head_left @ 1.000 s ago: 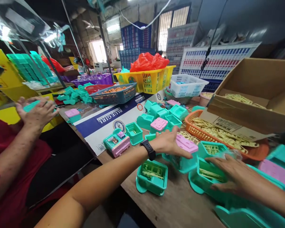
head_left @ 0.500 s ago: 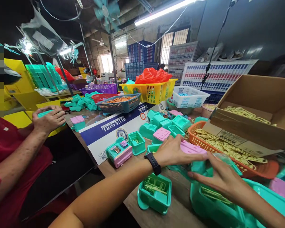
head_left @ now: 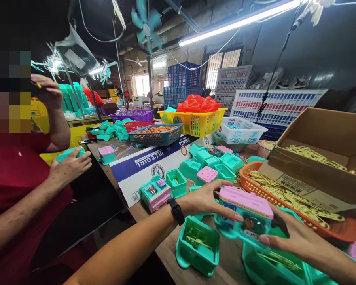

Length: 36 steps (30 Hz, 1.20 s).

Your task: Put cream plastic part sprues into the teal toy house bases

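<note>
Between my two hands is a teal plastic toy box with a pink lid [head_left: 246, 201], its printed front and round clear window facing me. My left hand [head_left: 206, 198], with a dark band on the wrist, grips the box's left end, thumb across the front. My right hand [head_left: 287, 231] holds its right end, thumb low on the front. Just below stands an open teal box [head_left: 198, 245] with pale yellow pieces inside. Another open teal box [head_left: 274, 261] with yellow pieces sits under my right hand. A finished-looking pink and teal box [head_left: 154, 192] rests left of my wrist.
An orange basket [head_left: 250, 174] of yellow pieces and a cardboard box [head_left: 323, 146] stand at right. Several teal boxes lie on the table near a printed cardboard sheet [head_left: 124, 178]. At left, a co-worker's hand [head_left: 68, 168] holds a teal part. Baskets line the back.
The pink-lidded box has turned so its printed front shows. My view has shifted slightly. The co-worker has raised one hand towards the head, keeping the teal part in the other.
</note>
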Each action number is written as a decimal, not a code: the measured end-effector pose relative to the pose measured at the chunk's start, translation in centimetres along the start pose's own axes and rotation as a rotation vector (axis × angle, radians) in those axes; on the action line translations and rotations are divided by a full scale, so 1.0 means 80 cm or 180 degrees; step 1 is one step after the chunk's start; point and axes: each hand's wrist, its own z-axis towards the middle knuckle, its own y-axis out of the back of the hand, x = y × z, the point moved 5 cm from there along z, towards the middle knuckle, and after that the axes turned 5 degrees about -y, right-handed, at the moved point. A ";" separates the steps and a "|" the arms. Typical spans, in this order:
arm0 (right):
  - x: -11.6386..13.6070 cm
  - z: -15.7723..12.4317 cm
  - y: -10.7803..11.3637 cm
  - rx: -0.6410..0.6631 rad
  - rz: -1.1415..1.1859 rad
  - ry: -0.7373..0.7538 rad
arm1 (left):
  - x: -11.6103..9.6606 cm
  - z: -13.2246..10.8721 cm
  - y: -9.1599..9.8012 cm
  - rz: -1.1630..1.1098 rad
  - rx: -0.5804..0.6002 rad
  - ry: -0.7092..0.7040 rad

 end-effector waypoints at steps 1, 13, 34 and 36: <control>0.002 0.003 0.002 -0.0139 -0.0126 -0.0023 | -0.001 0.002 0.006 0.0096 -0.0151 -0.0070; -0.024 0.008 0.020 -0.0415 -0.0829 -0.0003 | -0.003 0.094 0.204 0.1582 -0.2270 -0.0656; -0.083 0.022 0.022 0.0104 -0.2488 0.0034 | 0.006 0.123 0.208 0.2634 -0.2184 -0.0289; -0.065 0.022 0.014 0.0292 -0.2457 0.0064 | 0.000 0.104 0.184 0.2899 -0.2411 -0.0501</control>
